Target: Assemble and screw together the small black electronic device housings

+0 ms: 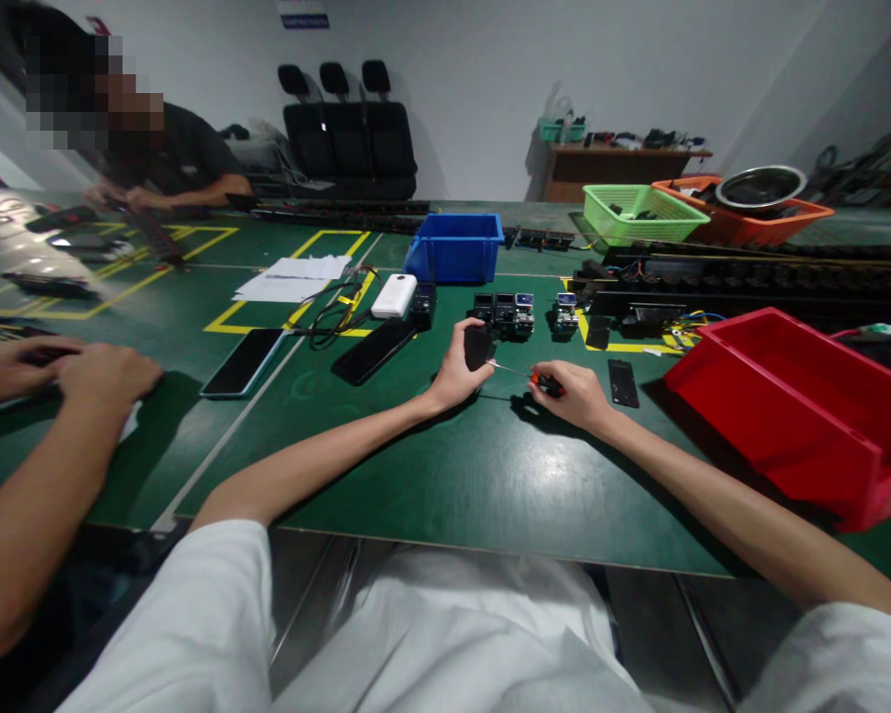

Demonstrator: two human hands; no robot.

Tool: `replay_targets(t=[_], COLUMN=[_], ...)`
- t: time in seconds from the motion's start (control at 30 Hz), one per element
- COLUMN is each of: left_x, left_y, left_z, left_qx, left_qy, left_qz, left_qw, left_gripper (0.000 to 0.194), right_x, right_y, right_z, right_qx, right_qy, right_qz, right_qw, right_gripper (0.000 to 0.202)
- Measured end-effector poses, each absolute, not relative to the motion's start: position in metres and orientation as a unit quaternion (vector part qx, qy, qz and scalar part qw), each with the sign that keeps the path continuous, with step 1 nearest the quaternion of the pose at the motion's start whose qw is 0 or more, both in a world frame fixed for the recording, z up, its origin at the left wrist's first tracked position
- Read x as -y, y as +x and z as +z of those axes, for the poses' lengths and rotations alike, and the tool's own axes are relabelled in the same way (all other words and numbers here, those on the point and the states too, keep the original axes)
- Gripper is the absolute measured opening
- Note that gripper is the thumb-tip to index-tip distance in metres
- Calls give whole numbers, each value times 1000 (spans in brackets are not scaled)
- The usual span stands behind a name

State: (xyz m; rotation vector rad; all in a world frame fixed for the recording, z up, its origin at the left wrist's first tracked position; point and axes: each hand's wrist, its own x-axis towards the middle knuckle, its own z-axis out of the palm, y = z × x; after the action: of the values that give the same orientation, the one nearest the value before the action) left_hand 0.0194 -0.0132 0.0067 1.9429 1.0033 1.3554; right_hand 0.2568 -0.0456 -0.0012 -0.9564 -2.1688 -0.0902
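At centre, left fingers grip a black module; right fingers grip a screwdriver, toward four o'clock.

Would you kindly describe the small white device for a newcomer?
Find the blue bin on the green table. By its near left corner sits the white device: a rounded block, unlike the flat papers to its left and the black slab in front.

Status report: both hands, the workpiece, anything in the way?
Left hand gripping black part. Right hand holding screwdriver, tip at the part. Nothing between the hands but the shaft; red bin off to the right.
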Motion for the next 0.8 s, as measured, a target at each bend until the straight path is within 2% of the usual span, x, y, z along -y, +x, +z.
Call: replay_targets(t=[0.23,0.8], left_x=[13,13], left_y=[19,19], left_z=[7,7], left_qx=[-366,-366], left_qy=[727,727], left_qz=[511,509], left_qw=[276,279], left_gripper=[60,60], right_x=[48,43], right_y=[255,259], right_z=[2,-1], right_qx=[849,850], right_qy=[-384,-359], right_qz=[-56,-78], right_qw=[358,379], right_gripper=[12,11])
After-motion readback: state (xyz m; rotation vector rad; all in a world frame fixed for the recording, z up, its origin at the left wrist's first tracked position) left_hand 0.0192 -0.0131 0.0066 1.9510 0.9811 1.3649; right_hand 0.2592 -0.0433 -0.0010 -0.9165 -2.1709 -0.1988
